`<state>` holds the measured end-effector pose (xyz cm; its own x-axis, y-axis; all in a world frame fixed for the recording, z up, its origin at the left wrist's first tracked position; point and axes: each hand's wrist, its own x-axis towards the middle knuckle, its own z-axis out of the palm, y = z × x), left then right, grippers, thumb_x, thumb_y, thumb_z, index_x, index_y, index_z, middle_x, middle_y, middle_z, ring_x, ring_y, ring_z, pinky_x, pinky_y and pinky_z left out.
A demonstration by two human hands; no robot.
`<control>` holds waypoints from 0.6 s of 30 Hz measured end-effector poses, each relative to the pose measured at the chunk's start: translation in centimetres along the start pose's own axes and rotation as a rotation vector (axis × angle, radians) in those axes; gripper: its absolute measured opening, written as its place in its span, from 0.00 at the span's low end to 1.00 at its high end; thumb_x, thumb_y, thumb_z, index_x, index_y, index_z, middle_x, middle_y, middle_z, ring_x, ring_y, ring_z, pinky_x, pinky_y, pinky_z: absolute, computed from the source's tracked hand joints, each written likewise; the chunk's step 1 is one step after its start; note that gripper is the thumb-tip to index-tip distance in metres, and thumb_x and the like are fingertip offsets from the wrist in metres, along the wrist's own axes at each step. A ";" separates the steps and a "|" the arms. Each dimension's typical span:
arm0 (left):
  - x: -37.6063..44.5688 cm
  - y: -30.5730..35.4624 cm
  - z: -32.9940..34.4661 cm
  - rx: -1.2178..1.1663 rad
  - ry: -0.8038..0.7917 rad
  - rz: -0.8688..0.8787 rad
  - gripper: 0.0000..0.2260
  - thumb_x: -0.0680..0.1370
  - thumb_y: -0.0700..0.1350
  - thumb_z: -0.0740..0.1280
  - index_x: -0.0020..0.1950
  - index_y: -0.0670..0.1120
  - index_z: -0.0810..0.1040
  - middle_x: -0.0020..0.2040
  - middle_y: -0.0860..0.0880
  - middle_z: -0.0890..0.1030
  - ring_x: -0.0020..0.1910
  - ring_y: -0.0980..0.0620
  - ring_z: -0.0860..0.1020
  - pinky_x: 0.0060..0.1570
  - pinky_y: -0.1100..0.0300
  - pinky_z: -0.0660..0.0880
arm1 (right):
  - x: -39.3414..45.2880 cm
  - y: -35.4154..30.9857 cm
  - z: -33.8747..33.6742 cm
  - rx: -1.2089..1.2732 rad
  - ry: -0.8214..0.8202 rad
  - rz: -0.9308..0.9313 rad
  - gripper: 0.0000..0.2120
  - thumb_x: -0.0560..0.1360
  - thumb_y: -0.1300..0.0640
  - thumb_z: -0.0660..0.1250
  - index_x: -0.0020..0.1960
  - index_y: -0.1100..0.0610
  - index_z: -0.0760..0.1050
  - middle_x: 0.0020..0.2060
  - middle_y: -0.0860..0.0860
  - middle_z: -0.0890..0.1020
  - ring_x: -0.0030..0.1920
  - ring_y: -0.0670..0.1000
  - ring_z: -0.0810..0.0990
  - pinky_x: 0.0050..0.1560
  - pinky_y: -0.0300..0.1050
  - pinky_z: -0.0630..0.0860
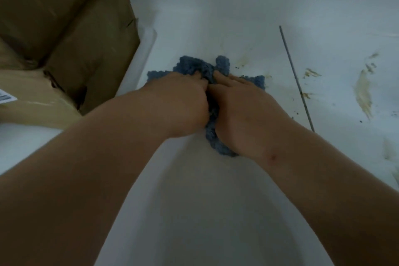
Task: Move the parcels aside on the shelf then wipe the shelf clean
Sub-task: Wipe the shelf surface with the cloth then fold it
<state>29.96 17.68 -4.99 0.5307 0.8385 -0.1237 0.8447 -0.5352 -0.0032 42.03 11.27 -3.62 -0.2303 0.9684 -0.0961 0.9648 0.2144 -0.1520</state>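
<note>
I am pressing both hands on the blue cloth (pixel 203 71) mid-shelf (pixel 237 17). Left hand (pixel 181 101) fingers are curling into it; right hand (pixel 244 106) fingers are lying flat, together. Parcels (pixel 64 28) are sitting at the left edge.

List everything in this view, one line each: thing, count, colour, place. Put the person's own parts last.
parcels: at least two, brown cardboard, stacked at the left of the shelf, one with a white label at the far left edge.
cloth: one, blue, bunched on the shelf at centre, under both hands.
shelf: one, white, fills the view.
stains: several, yellowish brown smears with dark specks, on the shelf right of the cloth.
thin line: one, dark grey, runs across the shelf between cloth and stains; rod or seam, cannot tell.
left hand: one, presses on the cloth, fingers curled.
right hand: one, lies on the cloth, fingers fairly straight.
</note>
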 end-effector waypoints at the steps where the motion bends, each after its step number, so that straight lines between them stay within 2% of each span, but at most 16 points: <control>1: 0.0 0.0 -0.7 -0.027 -0.065 0.002 0.17 0.82 0.44 0.55 0.70 0.43 0.69 0.68 0.44 0.72 0.62 0.46 0.73 0.52 0.61 0.67 | 0.6 0.2 -0.4 0.025 -0.006 0.006 0.27 0.78 0.54 0.59 0.76 0.51 0.61 0.79 0.51 0.52 0.78 0.49 0.50 0.75 0.40 0.44; 3: 1.7 -0.7 -1.5 -0.081 -0.162 -0.012 0.16 0.84 0.44 0.54 0.69 0.41 0.71 0.66 0.43 0.74 0.61 0.47 0.73 0.47 0.65 0.63 | 2.6 0.6 -1.1 0.011 -0.051 0.035 0.25 0.79 0.57 0.57 0.76 0.53 0.61 0.79 0.52 0.53 0.78 0.48 0.49 0.74 0.39 0.44; 4: 3.1 -1.0 -1.5 -0.064 -0.186 -0.014 0.16 0.84 0.44 0.54 0.68 0.41 0.71 0.65 0.43 0.74 0.61 0.47 0.73 0.48 0.65 0.63 | 3.5 0.8 -1.3 -0.002 -0.055 0.040 0.25 0.80 0.58 0.56 0.76 0.53 0.61 0.79 0.52 0.54 0.78 0.49 0.50 0.73 0.39 0.44; 7: 5.9 -1.4 -1.5 0.025 -0.165 -0.005 0.16 0.84 0.43 0.54 0.70 0.39 0.70 0.66 0.40 0.74 0.62 0.44 0.74 0.60 0.58 0.67 | 5.8 2.0 -1.9 -0.014 -0.067 0.068 0.25 0.80 0.60 0.56 0.76 0.52 0.61 0.79 0.52 0.53 0.78 0.51 0.53 0.74 0.44 0.49; 10: 7.2 -1.4 -1.9 0.066 -0.146 0.035 0.17 0.84 0.41 0.54 0.71 0.39 0.69 0.67 0.40 0.74 0.63 0.44 0.74 0.63 0.56 0.67 | 7.3 3.1 -2.4 -0.017 -0.105 0.120 0.27 0.80 0.61 0.56 0.78 0.51 0.57 0.79 0.53 0.50 0.78 0.53 0.52 0.75 0.47 0.49; 12: 6.5 -0.9 -2.4 0.001 -0.133 -0.004 0.17 0.84 0.42 0.54 0.71 0.39 0.68 0.68 0.40 0.72 0.63 0.44 0.73 0.62 0.55 0.67 | 7.5 2.6 -2.1 -0.069 -0.123 0.188 0.23 0.80 0.58 0.58 0.75 0.57 0.62 0.77 0.58 0.57 0.76 0.56 0.58 0.74 0.48 0.54; 14: 4.6 0.0 -2.1 -0.036 -0.058 -0.057 0.18 0.83 0.43 0.55 0.72 0.41 0.67 0.69 0.42 0.71 0.63 0.43 0.72 0.58 0.54 0.68 | 6.5 1.5 -1.2 -0.135 -0.092 0.191 0.13 0.77 0.55 0.63 0.58 0.61 0.73 0.64 0.60 0.71 0.68 0.60 0.69 0.67 0.51 0.64; 15: 3.3 0.1 -1.8 -0.031 -0.004 -0.084 0.18 0.82 0.43 0.55 0.72 0.42 0.67 0.68 0.42 0.71 0.63 0.43 0.72 0.55 0.54 0.68 | 5.8 1.1 -0.7 -0.139 -0.045 0.148 0.09 0.75 0.55 0.64 0.51 0.59 0.74 0.58 0.57 0.74 0.62 0.60 0.73 0.63 0.51 0.67; 16: 2.1 0.0 -1.6 -0.040 0.034 -0.094 0.18 0.81 0.43 0.56 0.71 0.42 0.67 0.66 0.43 0.72 0.61 0.42 0.73 0.54 0.53 0.68 | 5.2 0.9 -0.2 -0.118 0.010 0.086 0.07 0.74 0.55 0.64 0.50 0.56 0.73 0.57 0.55 0.75 0.60 0.59 0.74 0.61 0.50 0.69; 18: 1.0 -0.5 -0.7 -0.111 0.030 -0.036 0.18 0.79 0.45 0.55 0.68 0.44 0.68 0.63 0.46 0.73 0.57 0.44 0.73 0.53 0.52 0.68 | 4.7 1.2 -0.2 -0.052 0.058 -0.019 0.13 0.75 0.55 0.62 0.59 0.54 0.75 0.64 0.52 0.73 0.65 0.57 0.71 0.67 0.50 0.66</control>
<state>30.08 18.87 -4.38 0.5003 0.8605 -0.0961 0.8648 -0.4914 0.1029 42.18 16.08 -4.08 -0.2422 0.9695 -0.0362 0.9660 0.2375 -0.1023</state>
